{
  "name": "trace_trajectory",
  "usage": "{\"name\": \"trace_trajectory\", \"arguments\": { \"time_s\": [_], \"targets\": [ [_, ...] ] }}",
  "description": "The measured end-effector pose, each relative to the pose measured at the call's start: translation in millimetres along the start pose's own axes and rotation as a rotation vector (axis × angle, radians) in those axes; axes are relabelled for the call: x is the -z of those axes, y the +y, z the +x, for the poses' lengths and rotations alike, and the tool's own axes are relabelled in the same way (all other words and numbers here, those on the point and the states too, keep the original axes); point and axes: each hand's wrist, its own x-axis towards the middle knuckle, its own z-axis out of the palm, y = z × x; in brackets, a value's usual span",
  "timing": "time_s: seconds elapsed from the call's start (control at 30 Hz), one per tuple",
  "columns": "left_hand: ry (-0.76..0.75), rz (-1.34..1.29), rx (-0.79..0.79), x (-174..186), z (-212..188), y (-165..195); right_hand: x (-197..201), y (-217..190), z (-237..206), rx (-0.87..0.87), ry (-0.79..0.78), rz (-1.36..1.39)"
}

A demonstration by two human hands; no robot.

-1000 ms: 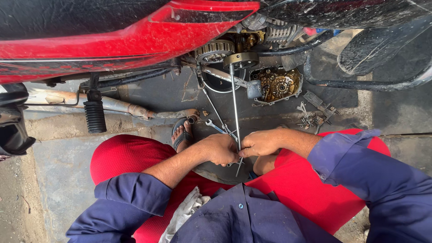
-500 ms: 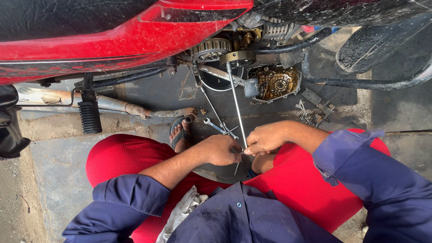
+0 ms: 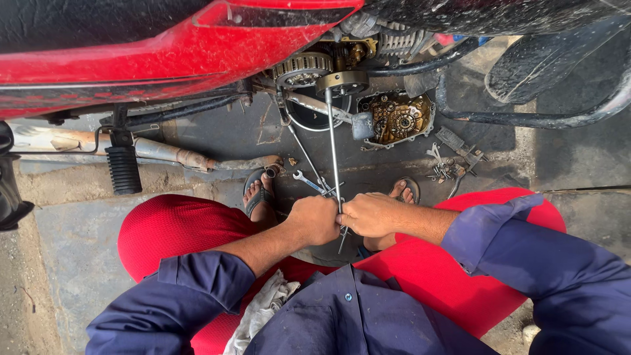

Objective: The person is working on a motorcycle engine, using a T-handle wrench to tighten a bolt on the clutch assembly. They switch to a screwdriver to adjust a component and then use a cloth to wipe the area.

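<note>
Both hands, left hand [image 3: 315,220] and right hand [image 3: 371,215], clench one long rod [image 3: 334,151], its axis running away from the person into the engine [image 3: 342,82].

red motorcycle [image 3: 164,52], navy sleeves [image 3: 526,256], red trousers [image 3: 177,227].

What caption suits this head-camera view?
Both hands, left hand and right hand, grip a long metal rod running up into a red motorcycle's exposed engine.
</note>
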Motion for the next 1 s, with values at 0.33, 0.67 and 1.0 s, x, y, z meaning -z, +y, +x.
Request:
{"name": "trace_trajectory", "arguments": {
  "time_s": [0.33, 0.67, 1.0],
  "targets": [
    [0.19, -0.006, -0.204, -39.1, 26.1, -30.5, -2.6, -28.1, -16.1, -0.056, 0.106, -0.238],
    [0.308, -0.09, -0.335, -64.8, 49.1, -35.5, -7.1, -46.0, -13.3, -0.094, 0.032, -0.504],
    [0.346, -0.374, 0.139, -65.0, 31.5, -0.1, 7.4, 7.9, 10.3, 0.017, 0.248, -0.033]
  ]
}}
